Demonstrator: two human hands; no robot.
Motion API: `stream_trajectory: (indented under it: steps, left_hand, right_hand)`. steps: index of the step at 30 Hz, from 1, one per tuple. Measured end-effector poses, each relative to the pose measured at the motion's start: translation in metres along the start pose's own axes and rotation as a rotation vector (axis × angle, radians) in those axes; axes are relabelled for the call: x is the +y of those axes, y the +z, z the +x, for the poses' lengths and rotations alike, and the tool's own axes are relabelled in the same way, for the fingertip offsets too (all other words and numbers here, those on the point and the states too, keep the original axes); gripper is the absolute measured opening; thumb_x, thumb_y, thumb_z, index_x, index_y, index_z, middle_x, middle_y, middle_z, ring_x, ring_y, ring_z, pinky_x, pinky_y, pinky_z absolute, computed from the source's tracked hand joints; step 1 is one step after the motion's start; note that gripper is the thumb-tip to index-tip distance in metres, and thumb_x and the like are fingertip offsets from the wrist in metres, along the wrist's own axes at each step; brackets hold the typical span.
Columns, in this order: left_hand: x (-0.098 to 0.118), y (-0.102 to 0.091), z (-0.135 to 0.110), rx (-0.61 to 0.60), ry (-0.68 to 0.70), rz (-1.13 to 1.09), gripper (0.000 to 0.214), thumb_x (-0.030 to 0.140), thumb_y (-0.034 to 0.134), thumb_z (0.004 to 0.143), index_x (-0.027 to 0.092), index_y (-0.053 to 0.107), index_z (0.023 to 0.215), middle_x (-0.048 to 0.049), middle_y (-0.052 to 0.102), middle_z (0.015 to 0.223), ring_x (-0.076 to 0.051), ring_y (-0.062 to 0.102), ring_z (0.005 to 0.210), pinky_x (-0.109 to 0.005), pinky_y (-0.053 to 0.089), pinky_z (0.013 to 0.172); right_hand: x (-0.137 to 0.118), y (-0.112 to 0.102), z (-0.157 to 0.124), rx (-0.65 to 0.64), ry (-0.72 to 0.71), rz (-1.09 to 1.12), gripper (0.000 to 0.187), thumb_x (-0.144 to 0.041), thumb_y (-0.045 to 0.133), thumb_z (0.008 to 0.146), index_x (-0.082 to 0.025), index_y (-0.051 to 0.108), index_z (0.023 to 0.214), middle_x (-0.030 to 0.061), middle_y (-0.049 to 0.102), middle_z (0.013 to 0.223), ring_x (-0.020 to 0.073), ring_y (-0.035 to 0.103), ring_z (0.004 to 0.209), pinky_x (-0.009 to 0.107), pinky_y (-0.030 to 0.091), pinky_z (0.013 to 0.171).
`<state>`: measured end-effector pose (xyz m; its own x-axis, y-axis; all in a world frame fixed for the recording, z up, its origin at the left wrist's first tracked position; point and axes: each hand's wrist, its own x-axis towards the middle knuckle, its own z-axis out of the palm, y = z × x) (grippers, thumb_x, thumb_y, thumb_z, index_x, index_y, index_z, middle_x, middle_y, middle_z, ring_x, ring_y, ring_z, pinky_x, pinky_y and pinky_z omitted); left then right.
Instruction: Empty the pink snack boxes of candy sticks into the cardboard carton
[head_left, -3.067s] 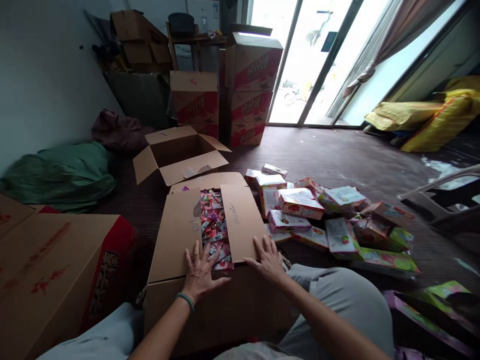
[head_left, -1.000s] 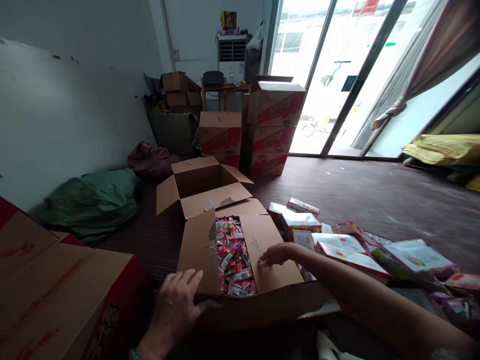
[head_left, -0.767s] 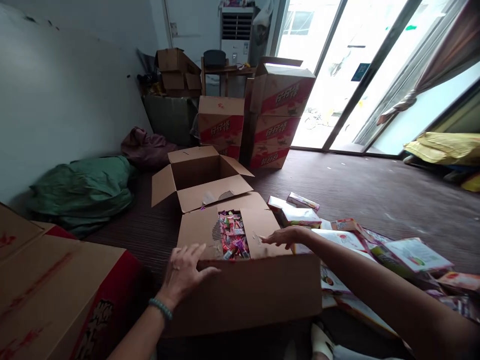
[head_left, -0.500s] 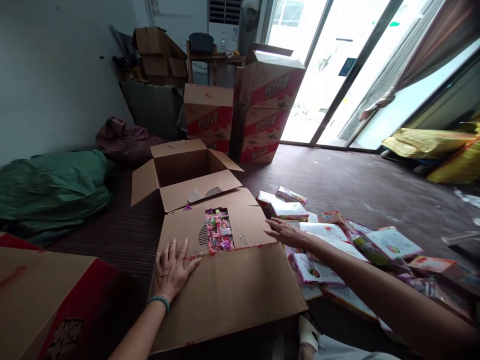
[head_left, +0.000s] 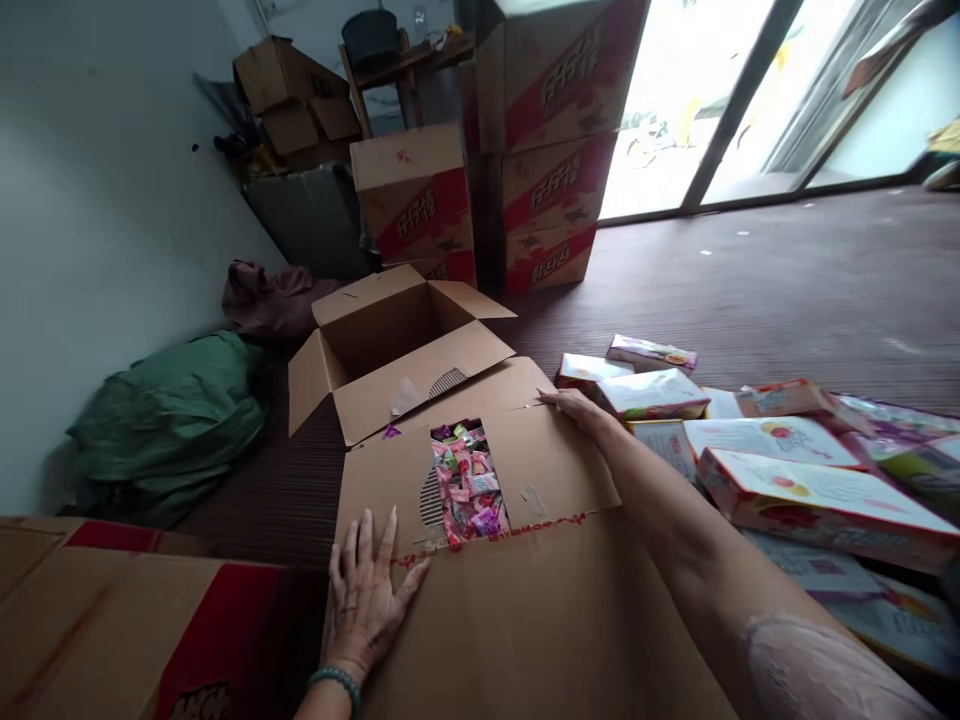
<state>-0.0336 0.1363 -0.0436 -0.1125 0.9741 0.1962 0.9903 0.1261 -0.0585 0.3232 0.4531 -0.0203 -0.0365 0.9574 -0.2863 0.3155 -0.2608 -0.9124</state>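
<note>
A cardboard box [head_left: 525,600] sits on the floor in front of me with its near flap folded down over the top. Through the gap left between the flaps I see pink and red wrapped candies [head_left: 469,482]. My left hand [head_left: 367,590] lies flat on the near flap, fingers spread, a green bead bracelet on the wrist. My right hand [head_left: 574,408] reaches to the box's far right corner, its fingers stretched out on the edge of the far flap [head_left: 487,385].
An empty open carton [head_left: 390,340] stands just behind the box. Several flat printed packets [head_left: 787,470] are scattered on the floor to the right. Stacked red-and-brown cartons [head_left: 540,160] stand by the glass door. Green cloth [head_left: 165,420] lies left; another carton [head_left: 112,610] is near left.
The near flap has come down over the box. My right hand moved from the right side flap out to the far right corner. My left hand now lies flat on the near flap.
</note>
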Motion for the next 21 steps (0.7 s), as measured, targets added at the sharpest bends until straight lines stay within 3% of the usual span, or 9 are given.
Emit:
stream_trajectory:
  steps: [3,6,11,14,16,18,21]
  left_hand:
    - [-0.003,-0.002,0.000,-0.005,0.005,0.018,0.079,0.071,0.041,0.087,0.024,0.037,0.151,-0.0199,0.032,0.159,-0.038,0.029,0.145,-0.061,0.024,0.114]
    - [-0.013,-0.003,0.002,-0.033,0.074,-0.004,0.078,0.070,0.043,0.087,0.026,0.037,0.151,-0.0184,0.033,0.158,-0.037,0.029,0.146,-0.061,0.024,0.115]
    - [-0.036,-0.009,0.018,-0.102,0.290,-0.115,0.068,0.066,0.045,0.089,0.036,0.036,0.150,-0.0107,0.036,0.159,-0.030,0.033,0.145,-0.055,0.026,0.117]
    - [-0.041,-0.014,0.025,-0.112,0.321,-0.159,0.068,0.067,0.046,0.088,0.034,0.040,0.148,-0.0119,0.039,0.157,-0.029,0.035,0.144,-0.052,0.024,0.118]
    - [-0.039,-0.016,0.023,-0.078,0.227,-0.131,0.067,0.067,0.047,0.087,0.034,0.045,0.146,-0.0142,0.039,0.156,-0.032,0.033,0.145,-0.058,0.018,0.118]
    - [-0.034,-0.019,0.014,-0.023,0.051,-0.078,0.062,0.063,0.046,0.090,0.033,0.049,0.144,-0.0161,0.038,0.157,-0.036,0.030,0.146,-0.063,0.015,0.116]
    - [-0.024,-0.020,-0.010,0.003,-0.190,-0.066,0.057,0.056,0.037,0.095,0.031,0.048,0.145,-0.0164,0.036,0.158,-0.036,0.029,0.146,-0.064,0.022,0.113]
  right_hand:
    - [0.007,0.002,-0.006,-0.053,0.062,0.041,0.058,-0.055,0.075,0.073,-0.009,0.069,0.107,0.0130,0.073,0.092,0.0248,0.066,0.082,0.032,0.053,0.071]
    - [0.018,-0.009,-0.040,-0.018,0.095,0.161,0.056,-0.051,0.076,0.073,-0.014,0.067,0.114,0.0114,0.075,0.095,0.0240,0.069,0.080,0.032,0.055,0.068]
    - [0.066,-0.035,-0.151,0.151,0.183,0.353,0.054,-0.050,0.075,0.071,-0.020,0.066,0.116,0.0100,0.075,0.102,0.0274,0.072,0.089,0.037,0.059,0.074]
    - [0.094,-0.045,-0.226,0.181,0.226,0.427,0.058,-0.054,0.072,0.070,-0.024,0.065,0.120,0.0090,0.076,0.103,0.0302,0.071,0.096,0.041,0.059,0.080]
    - [0.103,-0.053,-0.267,0.151,0.219,0.476,0.059,-0.063,0.065,0.071,-0.026,0.067,0.118,0.0096,0.075,0.104,0.0323,0.070,0.103,0.044,0.059,0.083]
    - [0.106,-0.063,-0.294,0.080,0.197,0.500,0.062,-0.075,0.049,0.074,-0.028,0.072,0.108,0.0116,0.075,0.102,0.0345,0.068,0.107,0.048,0.058,0.084]
    - [0.096,-0.086,-0.304,0.017,0.058,0.312,0.070,-0.082,0.030,0.077,-0.033,0.075,0.094,0.0134,0.075,0.093,0.0364,0.068,0.104,0.051,0.057,0.081]
